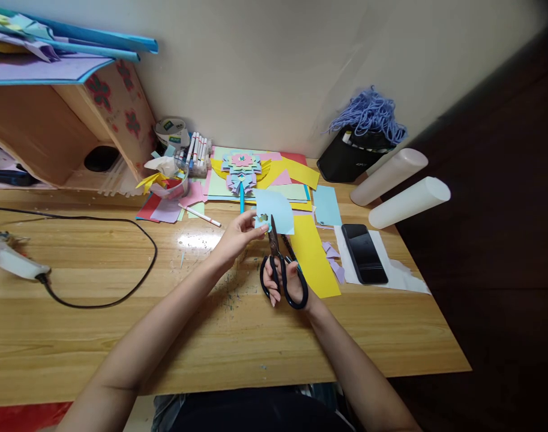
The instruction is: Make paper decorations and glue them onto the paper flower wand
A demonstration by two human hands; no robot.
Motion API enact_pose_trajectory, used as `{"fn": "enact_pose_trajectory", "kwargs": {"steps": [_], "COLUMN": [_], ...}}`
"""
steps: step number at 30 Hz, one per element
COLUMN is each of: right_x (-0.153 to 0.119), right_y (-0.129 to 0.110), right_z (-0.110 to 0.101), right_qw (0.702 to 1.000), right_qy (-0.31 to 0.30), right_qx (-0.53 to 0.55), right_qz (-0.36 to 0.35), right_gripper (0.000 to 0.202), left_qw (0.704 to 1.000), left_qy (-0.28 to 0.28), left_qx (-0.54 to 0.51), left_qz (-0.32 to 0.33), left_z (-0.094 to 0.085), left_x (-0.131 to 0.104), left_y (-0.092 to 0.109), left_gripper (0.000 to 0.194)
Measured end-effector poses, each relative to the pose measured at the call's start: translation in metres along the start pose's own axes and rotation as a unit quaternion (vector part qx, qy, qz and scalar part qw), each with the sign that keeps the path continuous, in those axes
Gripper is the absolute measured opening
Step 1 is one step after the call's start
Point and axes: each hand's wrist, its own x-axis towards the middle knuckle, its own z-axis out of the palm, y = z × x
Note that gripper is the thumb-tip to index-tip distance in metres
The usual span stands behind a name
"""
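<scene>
Pinched in my left hand [238, 239] is a light blue sheet of paper [276, 210], held by its lower left corner. A small flower-like pattern shows beside my thumb; I cannot tell whether it is a cut-out hole or a separate piece. My right hand [292, 285] has its fingers through the handles of black scissors [274, 240]. The blades point up and away, at the paper's lower edge by my left thumb. Behind the paper lies a layered paper flower [242, 171] in pink, blue and purple, with yellow leaves and a blue stem.
Yellow paper [316, 258], a phone [364, 253] and white rolls [409, 201] are on the right. A black holder [352, 156] carries blue strings. To the left lie a marker [200, 215], a scrap cup [170, 183], a glue gun [15, 258] with its cord, and a decorated box [116, 114].
</scene>
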Motion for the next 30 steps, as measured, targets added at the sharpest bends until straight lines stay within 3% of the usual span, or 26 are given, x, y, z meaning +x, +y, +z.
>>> {"fn": "enact_pose_trajectory", "kwargs": {"steps": [6, 14, 18, 24, 30], "right_x": [0.004, 0.016, 0.014, 0.003, 0.002], "right_y": [-0.002, -0.004, -0.003, -0.001, -0.004], "right_z": [0.001, -0.006, -0.009, -0.007, -0.006], "right_qw": [1.000, 0.999, 0.998, 0.995, 0.993], "right_qy": [-0.025, -0.015, -0.031, 0.001, 0.010], "right_qx": [0.014, -0.044, -0.048, -0.090, -0.110], "right_qz": [0.007, 0.007, 0.005, -0.034, -0.030], "right_gripper": [0.070, 0.071, 0.072, 0.069, 0.071], "left_qw": [1.000, 0.997, 0.996, 0.995, 0.997], "left_qy": [0.006, 0.046, 0.035, 0.016, 0.007], "left_qx": [-0.003, 0.007, 0.014, 0.027, 0.040], "left_qz": [0.010, 0.060, 0.078, 0.090, 0.072], "left_z": [-0.003, -0.002, -0.001, 0.003, 0.003], "left_x": [0.002, 0.005, 0.003, 0.000, -0.002], "left_y": [-0.004, -0.017, -0.016, -0.018, -0.011], "left_gripper": [0.033, 0.033, 0.031, 0.028, 0.032]}}
